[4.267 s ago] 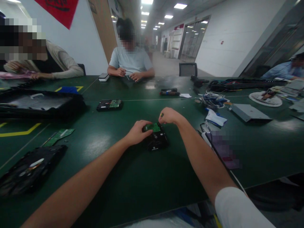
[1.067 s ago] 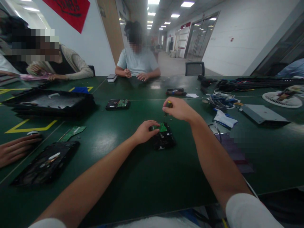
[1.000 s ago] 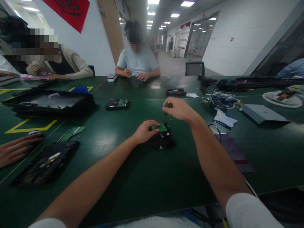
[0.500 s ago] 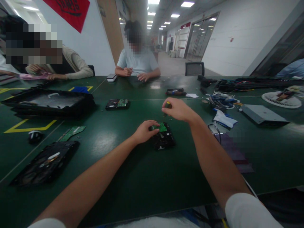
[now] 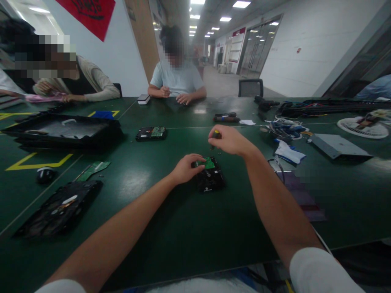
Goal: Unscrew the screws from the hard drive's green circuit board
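A: Head view, frame centre: drive on the table, rigid and dense, its green board fragile; hold by the edges.

B: Grips? Left hand pinches its upper-left corner; right hand is closed round a screwdriver above.

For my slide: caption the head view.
Left hand steadies a hard drive on the green table; right hand grips a screwdriver.
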The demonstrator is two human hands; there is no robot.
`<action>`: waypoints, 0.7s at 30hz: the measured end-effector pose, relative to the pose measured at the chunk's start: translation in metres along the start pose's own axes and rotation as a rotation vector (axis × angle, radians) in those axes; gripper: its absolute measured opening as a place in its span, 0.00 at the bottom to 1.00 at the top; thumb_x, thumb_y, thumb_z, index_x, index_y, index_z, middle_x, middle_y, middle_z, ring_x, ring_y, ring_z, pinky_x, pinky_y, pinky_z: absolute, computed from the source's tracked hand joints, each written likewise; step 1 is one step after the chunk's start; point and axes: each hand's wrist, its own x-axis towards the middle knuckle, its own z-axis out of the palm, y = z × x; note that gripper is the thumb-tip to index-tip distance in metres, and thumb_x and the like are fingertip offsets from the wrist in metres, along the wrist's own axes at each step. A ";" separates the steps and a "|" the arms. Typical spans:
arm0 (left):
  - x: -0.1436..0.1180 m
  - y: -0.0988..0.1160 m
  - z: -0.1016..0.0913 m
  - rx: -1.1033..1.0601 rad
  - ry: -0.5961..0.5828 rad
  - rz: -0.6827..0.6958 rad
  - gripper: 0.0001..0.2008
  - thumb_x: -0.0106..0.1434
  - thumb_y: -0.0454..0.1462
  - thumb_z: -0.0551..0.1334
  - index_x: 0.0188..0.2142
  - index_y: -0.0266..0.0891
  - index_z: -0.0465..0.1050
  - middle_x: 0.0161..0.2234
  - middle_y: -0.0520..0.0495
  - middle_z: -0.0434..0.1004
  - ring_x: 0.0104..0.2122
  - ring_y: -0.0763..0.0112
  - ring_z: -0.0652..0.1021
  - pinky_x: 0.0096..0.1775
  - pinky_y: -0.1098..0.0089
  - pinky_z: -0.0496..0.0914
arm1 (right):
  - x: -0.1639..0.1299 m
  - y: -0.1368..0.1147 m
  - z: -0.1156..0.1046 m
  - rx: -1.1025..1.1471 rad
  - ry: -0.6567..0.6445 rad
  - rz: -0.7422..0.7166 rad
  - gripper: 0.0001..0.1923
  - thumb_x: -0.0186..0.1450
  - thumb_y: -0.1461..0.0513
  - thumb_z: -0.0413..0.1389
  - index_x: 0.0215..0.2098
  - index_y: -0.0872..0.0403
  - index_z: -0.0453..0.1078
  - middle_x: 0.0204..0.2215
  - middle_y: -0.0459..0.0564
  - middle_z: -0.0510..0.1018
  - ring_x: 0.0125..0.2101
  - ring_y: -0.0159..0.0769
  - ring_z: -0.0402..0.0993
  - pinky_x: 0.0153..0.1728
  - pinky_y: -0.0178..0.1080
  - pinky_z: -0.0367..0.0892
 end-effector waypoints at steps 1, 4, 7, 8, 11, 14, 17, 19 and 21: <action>0.000 0.000 0.000 0.002 -0.001 -0.003 0.14 0.65 0.42 0.66 0.51 0.48 0.78 0.54 0.46 0.78 0.55 0.58 0.76 0.60 0.53 0.67 | 0.000 0.000 0.000 -0.001 0.003 0.000 0.08 0.65 0.59 0.59 0.41 0.54 0.73 0.33 0.51 0.81 0.35 0.39 0.76 0.39 0.38 0.66; 0.000 0.001 -0.001 0.010 -0.006 -0.007 0.14 0.65 0.42 0.66 0.51 0.48 0.78 0.54 0.46 0.78 0.55 0.58 0.76 0.60 0.52 0.68 | 0.000 0.000 0.000 0.008 -0.005 0.007 0.08 0.66 0.59 0.59 0.41 0.54 0.74 0.33 0.51 0.81 0.36 0.39 0.76 0.40 0.38 0.66; 0.000 0.002 -0.001 0.009 -0.005 0.002 0.14 0.66 0.41 0.66 0.51 0.48 0.78 0.54 0.46 0.78 0.55 0.58 0.76 0.60 0.52 0.68 | -0.001 0.000 0.000 0.013 -0.012 0.017 0.09 0.66 0.58 0.59 0.41 0.54 0.74 0.34 0.51 0.81 0.36 0.39 0.76 0.40 0.39 0.66; 0.000 0.002 -0.001 0.007 -0.001 0.005 0.14 0.66 0.41 0.66 0.51 0.48 0.78 0.54 0.46 0.78 0.55 0.58 0.76 0.60 0.52 0.68 | -0.001 -0.001 -0.001 0.010 -0.012 0.019 0.09 0.66 0.58 0.59 0.41 0.54 0.74 0.34 0.52 0.81 0.35 0.39 0.76 0.40 0.39 0.66; 0.000 0.001 0.000 0.005 0.002 0.015 0.15 0.65 0.41 0.66 0.51 0.48 0.78 0.53 0.46 0.78 0.55 0.58 0.76 0.60 0.53 0.68 | -0.001 0.000 0.000 0.002 -0.007 0.031 0.09 0.66 0.59 0.59 0.42 0.54 0.73 0.34 0.52 0.81 0.35 0.39 0.76 0.40 0.39 0.66; 0.000 -0.001 0.000 0.011 0.000 0.015 0.15 0.65 0.41 0.66 0.51 0.47 0.78 0.53 0.46 0.78 0.55 0.58 0.76 0.60 0.52 0.68 | 0.000 0.000 0.001 0.009 -0.013 0.043 0.09 0.66 0.59 0.59 0.43 0.54 0.73 0.33 0.51 0.81 0.35 0.38 0.76 0.38 0.38 0.66; 0.000 -0.003 0.001 0.015 -0.002 0.011 0.15 0.65 0.41 0.66 0.51 0.47 0.78 0.54 0.46 0.78 0.55 0.58 0.76 0.60 0.52 0.68 | 0.000 0.002 0.001 0.020 -0.001 0.027 0.09 0.65 0.59 0.59 0.42 0.54 0.74 0.32 0.50 0.80 0.33 0.38 0.75 0.36 0.38 0.66; 0.001 -0.004 0.001 0.016 -0.004 0.012 0.15 0.65 0.41 0.66 0.52 0.47 0.78 0.54 0.46 0.78 0.55 0.58 0.76 0.60 0.52 0.68 | 0.001 0.003 0.001 0.036 0.014 -0.009 0.08 0.64 0.59 0.60 0.40 0.53 0.74 0.33 0.49 0.80 0.34 0.38 0.75 0.36 0.38 0.66; 0.000 -0.003 0.001 0.015 -0.002 0.013 0.15 0.65 0.41 0.66 0.52 0.47 0.78 0.54 0.46 0.78 0.55 0.57 0.76 0.60 0.52 0.68 | 0.001 0.003 0.001 0.061 0.016 -0.038 0.07 0.63 0.59 0.61 0.39 0.53 0.75 0.35 0.50 0.81 0.34 0.38 0.75 0.36 0.38 0.66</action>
